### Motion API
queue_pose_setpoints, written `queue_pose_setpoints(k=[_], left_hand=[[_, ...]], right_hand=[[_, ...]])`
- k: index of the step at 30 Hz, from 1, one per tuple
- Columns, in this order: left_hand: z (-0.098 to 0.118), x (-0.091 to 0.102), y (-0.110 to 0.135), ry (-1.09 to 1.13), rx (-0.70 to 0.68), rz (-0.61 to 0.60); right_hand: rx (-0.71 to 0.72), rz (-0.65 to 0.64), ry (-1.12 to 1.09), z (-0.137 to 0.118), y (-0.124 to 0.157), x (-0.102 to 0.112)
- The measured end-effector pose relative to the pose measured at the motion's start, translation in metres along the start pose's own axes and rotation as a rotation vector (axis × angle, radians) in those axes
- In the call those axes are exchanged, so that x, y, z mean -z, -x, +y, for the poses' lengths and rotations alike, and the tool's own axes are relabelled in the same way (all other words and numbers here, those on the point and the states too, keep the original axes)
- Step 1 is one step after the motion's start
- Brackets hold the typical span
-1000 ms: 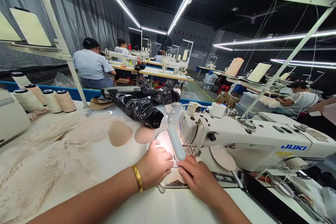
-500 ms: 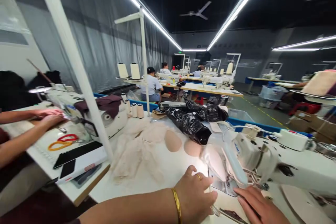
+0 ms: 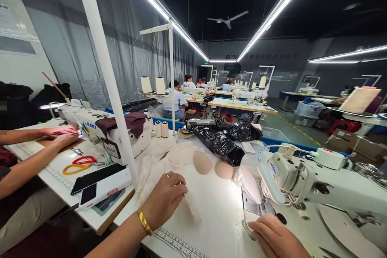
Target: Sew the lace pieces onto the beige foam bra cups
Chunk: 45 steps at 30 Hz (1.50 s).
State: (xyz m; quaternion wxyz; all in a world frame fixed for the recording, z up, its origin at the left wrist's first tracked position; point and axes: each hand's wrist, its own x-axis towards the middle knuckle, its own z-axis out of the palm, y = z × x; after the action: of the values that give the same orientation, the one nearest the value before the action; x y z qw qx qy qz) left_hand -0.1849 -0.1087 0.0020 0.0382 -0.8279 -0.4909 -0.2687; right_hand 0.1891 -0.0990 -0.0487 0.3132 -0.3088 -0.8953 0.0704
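Note:
My left hand [image 3: 166, 197], with a gold ring and bracelet, is over the near edge of a pile of pale sheer lace fabric [image 3: 151, 171]. Its fingers are bent and closed on the lace, and a loose strip trails out to the right. Near the sewing machine's needle area, my right hand [image 3: 276, 234] has its fingers pressed together. Its fingertips meet a small looped metal piece [image 3: 248, 229]; what else they hold is hidden. Beige moulded cups [image 3: 202, 163] lie behind on the table, and a pale cup [image 3: 250, 183] rests by the needle.
The white sewing machine [image 3: 326, 173] stands at right under a bright lamp. A black plastic bag [image 3: 219, 141] lies at the back. A ruler strip [image 3: 178, 244] marks the front edge. At left are a white post [image 3: 104, 64], phones [image 3: 96, 181], scissors [image 3: 79, 164] and a co-worker's hands [image 3: 65, 135].
My left hand has moved left from beside the machine to the lace and closed on it. My right hand has shifted slightly left and down. The view has turned a little left.

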Motion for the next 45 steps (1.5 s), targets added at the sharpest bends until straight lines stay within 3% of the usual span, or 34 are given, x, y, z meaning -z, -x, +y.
queue_pose_setpoints(k=[2,4,8,11,14,16,19,22,25,27,29,33,35,37,39,42,45], left_hand=[[0.016,0.003,-0.001,0.211,-0.032,0.021],[0.034,0.006,-0.006,0.412,-0.008,0.010],[0.062,0.007,-0.021,0.661,0.150,-0.096],[0.071,-0.001,-0.029,0.763,0.271,-0.116],[0.071,-0.012,-0.034,0.908,0.371,-0.149],[0.068,-0.020,-0.036,1.008,0.419,-0.208],[0.064,-0.031,-0.038,1.137,0.465,-0.347],[0.066,-0.040,-0.039,1.239,0.489,-0.457],[0.073,-0.046,-0.040,1.291,0.500,-0.494],[0.076,-0.050,-0.039,1.298,0.509,-0.515],[0.073,-0.052,-0.039,1.275,0.519,-0.523],[0.057,-0.046,-0.036,1.151,0.514,-0.426],[0.052,-0.038,-0.032,1.189,0.398,-0.396],[0.053,-0.032,-0.028,1.309,0.248,-0.455],[0.058,-0.029,-0.025,1.372,0.200,-0.530],[0.059,-0.027,-0.032,1.315,0.311,-0.517],[0.045,-0.028,-0.058,0.936,0.275,-0.411]], right_hand=[[-0.065,0.011,-0.120,-0.024,-0.010,-0.004],[-0.191,-0.056,-0.279,-0.048,-0.020,-0.005],[-0.455,-0.118,-0.834,-0.083,-0.040,-0.010],[-0.575,0.048,-1.251,-0.090,-0.045,-0.024],[-0.648,0.241,-1.449,-0.084,-0.042,-0.039],[-0.735,0.294,-1.327,-0.078,-0.036,-0.042],[-0.735,0.370,-0.755,-0.072,-0.029,-0.031],[-0.426,0.311,-0.295,-0.074,-0.031,-0.018],[-0.150,0.161,-0.153,-0.083,-0.041,-0.015],[-0.084,0.107,-0.095,-0.091,-0.048,-0.015],[-0.113,0.063,-0.145,-0.098,-0.052,-0.011],[-0.348,0.041,-0.487,-0.107,-0.053,0.013],[-0.451,0.064,-0.628,-0.106,-0.053,0.023],[-0.540,0.108,-0.768,-0.103,-0.055,0.027],[-0.623,0.177,-0.904,-0.098,-0.058,0.025],[-0.707,0.254,-1.041,-0.087,-0.060,0.017],[-0.749,0.273,-1.107,-0.069,-0.059,0.001]])
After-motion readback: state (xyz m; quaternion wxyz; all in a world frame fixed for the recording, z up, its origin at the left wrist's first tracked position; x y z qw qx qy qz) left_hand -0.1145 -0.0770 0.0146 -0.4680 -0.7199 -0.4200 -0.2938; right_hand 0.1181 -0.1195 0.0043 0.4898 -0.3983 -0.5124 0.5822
